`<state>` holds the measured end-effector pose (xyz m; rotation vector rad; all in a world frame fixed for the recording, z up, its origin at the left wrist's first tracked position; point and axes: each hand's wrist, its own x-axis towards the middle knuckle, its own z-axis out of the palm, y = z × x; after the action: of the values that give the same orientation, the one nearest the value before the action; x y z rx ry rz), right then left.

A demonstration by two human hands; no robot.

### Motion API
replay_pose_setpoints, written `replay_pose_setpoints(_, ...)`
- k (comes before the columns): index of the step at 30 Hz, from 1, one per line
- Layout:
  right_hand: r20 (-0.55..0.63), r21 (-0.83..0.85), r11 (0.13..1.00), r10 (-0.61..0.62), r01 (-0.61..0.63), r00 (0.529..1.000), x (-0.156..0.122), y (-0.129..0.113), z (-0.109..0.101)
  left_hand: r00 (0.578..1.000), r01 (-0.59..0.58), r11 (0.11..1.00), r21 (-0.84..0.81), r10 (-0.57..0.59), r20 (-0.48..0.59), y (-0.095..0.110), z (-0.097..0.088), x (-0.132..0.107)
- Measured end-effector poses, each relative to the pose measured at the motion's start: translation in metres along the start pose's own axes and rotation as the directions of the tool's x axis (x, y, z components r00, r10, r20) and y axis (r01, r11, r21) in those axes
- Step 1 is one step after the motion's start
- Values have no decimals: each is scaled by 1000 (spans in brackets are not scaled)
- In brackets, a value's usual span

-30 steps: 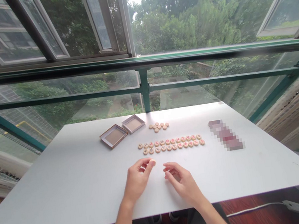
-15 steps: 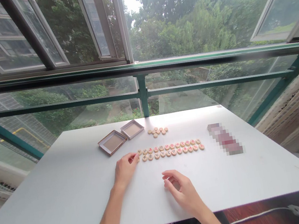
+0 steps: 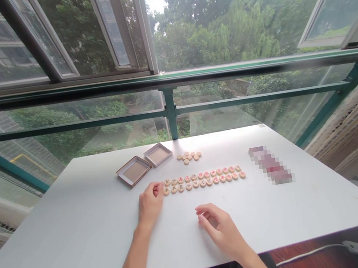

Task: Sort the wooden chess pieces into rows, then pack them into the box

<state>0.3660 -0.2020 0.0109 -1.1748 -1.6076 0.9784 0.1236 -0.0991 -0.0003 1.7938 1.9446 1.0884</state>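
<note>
- Discs (image 3: 201,175): two long rows on table (image 3: 85,230), lying flat, marked faces up, dark and red characters; neighbours close-set. Spare discs (image 3: 189,157) clustered behind, near far edge; no marks legible at this size.
- Left hand (image 3: 150,205): at left end of rows, fingers curled in, tips just beside the end discs. Contact or grip: cannot tell.
- Right hand (image 3: 219,228): half open, thumb apart from fingers, in front of rows; no disc visible in it.
- Near tray (image 3: 134,171) and far tray (image 3: 158,154): shallow, behind left hand, no disc seen inside.
- Handling, judged: light, rigid, probably wood. Low breakage risk; rounded rims may slip in a loose pinch. Table looks smooth, so discs should slide under slight push.
- Hold, judged: thumb and forefinger on opposite sides of the rim, face left clear. Within a row, front and back rim look best; side fingers could nudge neighbours.
</note>
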Motion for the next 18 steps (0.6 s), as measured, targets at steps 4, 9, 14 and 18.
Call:
replay_pose_setpoints(4,6,73,996,41,-41,999,0,-2,0,999,-32,999,15,31,23,0,-1,-1)
replay_pose_setpoints(9,-4,45,999,17,-17,1000,28,-16,-13,998,-60,996,65,58,35,1,0,-2)
replay_pose_setpoints(14,-16,-323,937,-144,132,989,104,-26,-33,996,-77,994,76,74,39,2,0,-2)
replay_pose_setpoints(18,7,-465,875,-147,134,989,170,-9,-51,997,-66,996,55,64,31,3,-1,-2)
